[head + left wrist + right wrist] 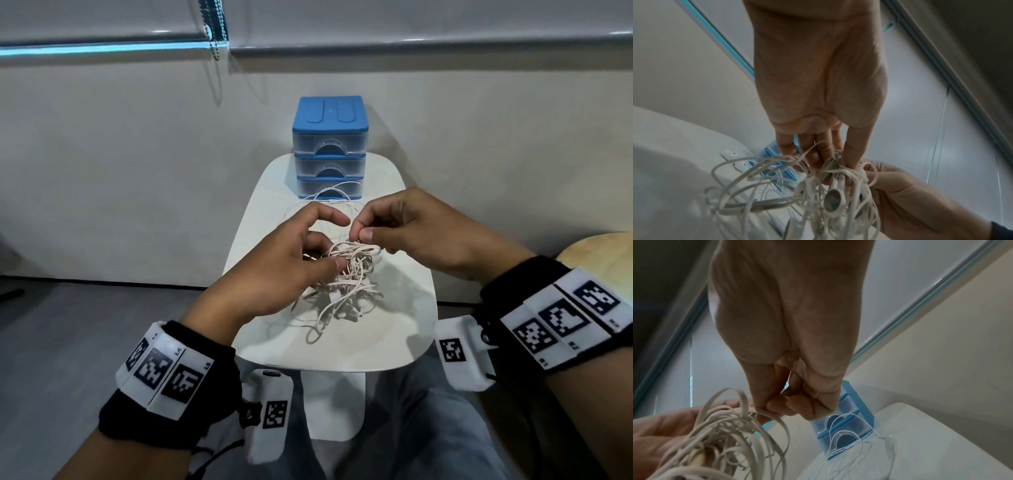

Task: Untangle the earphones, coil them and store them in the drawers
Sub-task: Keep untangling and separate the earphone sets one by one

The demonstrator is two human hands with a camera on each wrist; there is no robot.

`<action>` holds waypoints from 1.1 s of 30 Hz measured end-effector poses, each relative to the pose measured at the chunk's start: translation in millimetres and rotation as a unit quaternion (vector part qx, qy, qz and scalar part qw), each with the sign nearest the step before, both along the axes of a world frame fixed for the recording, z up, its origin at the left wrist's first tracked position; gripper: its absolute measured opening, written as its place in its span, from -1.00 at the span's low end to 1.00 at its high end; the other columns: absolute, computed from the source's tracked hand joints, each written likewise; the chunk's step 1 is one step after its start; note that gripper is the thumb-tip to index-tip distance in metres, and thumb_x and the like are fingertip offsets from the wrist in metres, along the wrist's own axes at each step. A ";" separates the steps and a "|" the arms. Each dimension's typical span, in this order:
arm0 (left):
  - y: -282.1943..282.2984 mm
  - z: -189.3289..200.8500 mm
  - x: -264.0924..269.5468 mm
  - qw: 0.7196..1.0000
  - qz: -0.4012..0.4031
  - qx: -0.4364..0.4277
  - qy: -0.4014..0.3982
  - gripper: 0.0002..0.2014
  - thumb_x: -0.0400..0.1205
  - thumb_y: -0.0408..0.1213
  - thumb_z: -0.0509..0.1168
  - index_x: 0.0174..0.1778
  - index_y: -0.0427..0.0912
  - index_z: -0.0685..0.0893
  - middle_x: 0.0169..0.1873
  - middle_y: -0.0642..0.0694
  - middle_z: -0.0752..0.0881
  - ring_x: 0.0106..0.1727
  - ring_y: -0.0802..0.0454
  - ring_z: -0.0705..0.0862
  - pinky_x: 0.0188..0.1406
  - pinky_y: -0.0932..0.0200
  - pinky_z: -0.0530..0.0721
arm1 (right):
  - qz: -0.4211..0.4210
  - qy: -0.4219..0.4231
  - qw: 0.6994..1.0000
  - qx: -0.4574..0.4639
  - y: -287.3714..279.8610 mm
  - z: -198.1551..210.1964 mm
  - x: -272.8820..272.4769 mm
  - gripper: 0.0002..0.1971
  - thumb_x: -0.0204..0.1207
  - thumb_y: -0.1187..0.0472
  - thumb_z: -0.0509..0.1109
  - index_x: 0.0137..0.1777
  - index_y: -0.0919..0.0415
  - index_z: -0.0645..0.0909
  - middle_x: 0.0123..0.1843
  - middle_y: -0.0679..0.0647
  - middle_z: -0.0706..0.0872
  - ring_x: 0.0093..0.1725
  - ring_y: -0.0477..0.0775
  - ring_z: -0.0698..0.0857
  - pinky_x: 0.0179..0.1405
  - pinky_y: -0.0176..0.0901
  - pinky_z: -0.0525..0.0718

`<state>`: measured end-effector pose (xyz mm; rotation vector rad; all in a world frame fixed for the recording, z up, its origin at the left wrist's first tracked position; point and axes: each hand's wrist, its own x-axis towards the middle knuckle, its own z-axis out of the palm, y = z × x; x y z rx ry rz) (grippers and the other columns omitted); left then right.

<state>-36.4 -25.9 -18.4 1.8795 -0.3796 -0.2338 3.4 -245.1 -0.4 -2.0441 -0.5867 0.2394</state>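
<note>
A tangled clump of pale earphone cables [346, 277] [818, 191] [721, 434] hangs just above the small white table [404, 329]. My left hand [308, 253] [830, 159] holds the clump from the left, thumb and fingers curled into the loops. My right hand [363, 233] [777, 407] pinches a strand at the top of the clump. An earbud [833, 203] shows inside the tangle. A thinner white earphone cable [337, 195] [846, 439] lies on the table in front of the blue drawer unit [330, 147] [846, 418], whose three clear drawers are shut.
The table is narrow, with floor to its left and a round wooden stool [603, 260] to its right. A wall stands close behind the drawer unit. My knees [428, 428] are under the table's near edge.
</note>
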 end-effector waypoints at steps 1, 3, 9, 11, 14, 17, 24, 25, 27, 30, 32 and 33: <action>0.3 0.5 -0.2 1.000 -0.001 -0.003 0.002 -0.63 0.68 -0.40 0.44 0.31 0.07 0.58 -0.22 -0.17 0.64 -0.19 -0.11 0.58 -0.06 -0.07 0.53 | 0.006 0.001 1.000 -0.007 2.2 0.5 0.1 -0.90 0.66 0.35 0.44 -0.03 0.25 0.79 -0.30 -0.06 0.68 -0.33 -0.19 0.49 -0.31 -0.41 0.46; 1.4 0.8 0.8 1.000 0.005 -0.014 0.012 -0.66 0.69 -0.40 0.43 0.30 0.02 0.57 -0.22 -0.23 0.64 -0.18 -0.11 0.57 -0.07 -0.05 0.51 | 0.008 -0.006 1.000 -0.013 8.1 1.1 -0.2 -0.92 0.65 0.36 0.45 -0.03 0.26 0.78 -0.27 0.02 0.71 -0.33 -0.20 0.53 -0.28 -0.42 0.50; 3.3 -2.7 10.8 0.995 0.085 -0.042 0.036 -0.76 0.66 -0.35 0.46 0.20 -0.07 0.62 -0.34 -0.15 0.66 -0.34 0.03 0.55 -0.29 0.06 0.45 | -0.099 -0.141 0.983 0.060 15.7 3.6 -9.6 -0.92 0.52 0.30 0.55 -0.10 0.11 0.73 -0.21 -0.02 0.74 -0.26 -0.07 0.61 -0.22 -0.30 0.57; 2.0 -4.7 13.0 0.992 0.101 -0.058 0.041 -0.76 0.66 -0.37 0.45 0.21 -0.10 0.63 -0.42 -0.09 0.65 -0.41 0.06 0.53 -0.35 0.11 0.46 | -0.055 -0.135 0.989 0.024 22.5 0.9 -18.3 -0.95 0.51 0.28 0.58 -0.15 0.14 0.78 -0.23 -0.07 0.74 -0.28 -0.14 0.62 -0.24 -0.39 0.53; -0.6 -6.8 12.7 0.990 0.115 -0.075 0.044 -0.76 0.69 -0.40 0.41 0.25 -0.13 0.62 -0.47 -0.03 0.66 -0.42 0.08 0.54 -0.35 0.15 0.55 | -0.058 -0.147 0.986 -0.046 32.4 -11.5 -19.2 -0.95 0.51 0.22 0.58 -0.18 0.14 0.82 -0.21 -0.08 0.72 -0.27 -0.15 0.66 -0.28 -0.46 0.50; 1.4 -5.4 13.0 0.987 0.129 -0.089 0.042 -0.73 0.69 -0.42 0.41 0.28 -0.12 0.62 -0.43 -0.09 0.68 -0.38 0.00 0.55 -0.25 0.07 0.60 | -0.091 -0.152 0.983 -0.041 35.1 -13.0 -15.9 -0.92 0.49 0.24 0.59 -0.23 0.12 0.80 -0.30 -0.13 0.73 -0.34 -0.20 0.66 -0.32 -0.49 0.49; -3.7 -3.7 15.9 0.988 0.130 -0.079 0.012 -0.67 0.67 -0.46 0.43 0.28 -0.02 0.62 -0.41 -0.21 0.65 -0.29 -0.13 0.53 -0.15 -0.09 0.53 | -0.137 -0.171 0.970 -0.109 36.9 -6.4 -15.1 -0.84 0.43 0.11 0.63 -0.32 0.06 0.75 -0.49 -0.14 0.67 -0.44 -0.21 0.62 -0.42 -0.34 0.48; -6.3 -4.5 16.1 0.989 0.128 -0.078 0.008 -0.66 0.66 -0.45 0.43 0.27 0.00 0.62 -0.41 -0.23 0.63 -0.29 -0.14 0.51 -0.15 -0.11 0.50 | -0.142 -0.173 0.967 -0.124 34.3 -5.1 -15.4 -0.83 0.43 0.09 0.63 -0.33 0.06 0.75 -0.50 -0.13 0.67 -0.44 -0.21 0.62 -0.40 -0.29 0.49; -10.9 -6.1 16.7 0.989 0.124 -0.078 0.004 -0.66 0.65 -0.43 0.45 0.24 0.03 0.62 -0.40 -0.26 0.60 -0.28 -0.16 0.50 -0.14 -0.13 0.48 | -0.144 -0.179 0.962 -0.147 28.1 -3.0 -17.2 -0.83 0.42 0.07 0.63 -0.33 0.05 0.75 -0.50 -0.13 0.66 -0.42 -0.22 0.60 -0.35 -0.20 0.53; -14.4 -6.8 15.5 0.989 0.124 -0.079 0.005 -0.65 0.64 -0.44 0.45 0.24 0.04 0.63 -0.37 -0.27 0.63 -0.28 -0.15 0.51 -0.14 -0.11 0.48 | -0.139 -0.168 0.963 -0.157 22.5 -1.1 -21.0 -0.85 0.41 0.07 0.64 -0.31 0.04 0.76 -0.47 -0.13 0.69 -0.42 -0.23 0.61 -0.38 -0.27 0.49; -15.0 -7.1 14.5 0.989 0.127 -0.082 0.003 -0.65 0.64 -0.44 0.45 0.24 0.04 0.63 -0.35 -0.28 0.63 -0.28 -0.14 0.51 -0.15 -0.11 0.48 | -0.138 -0.155 0.967 -0.149 22.4 -1.6 -22.2 -0.85 0.42 0.08 0.64 -0.31 0.05 0.77 -0.47 -0.11 0.71 -0.41 -0.25 0.63 -0.41 -0.33 0.46; -15.1 -7.1 13.6 0.988 0.128 -0.084 0.002 -0.65 0.64 -0.44 0.45 0.24 0.03 0.63 -0.35 -0.29 0.63 -0.29 -0.15 0.50 -0.16 -0.11 0.47 | -0.140 -0.148 0.969 -0.141 23.4 -2.4 -22.1 -0.84 0.43 0.08 0.63 -0.32 0.06 0.76 -0.47 -0.10 0.72 -0.42 -0.23 0.63 -0.40 -0.31 0.48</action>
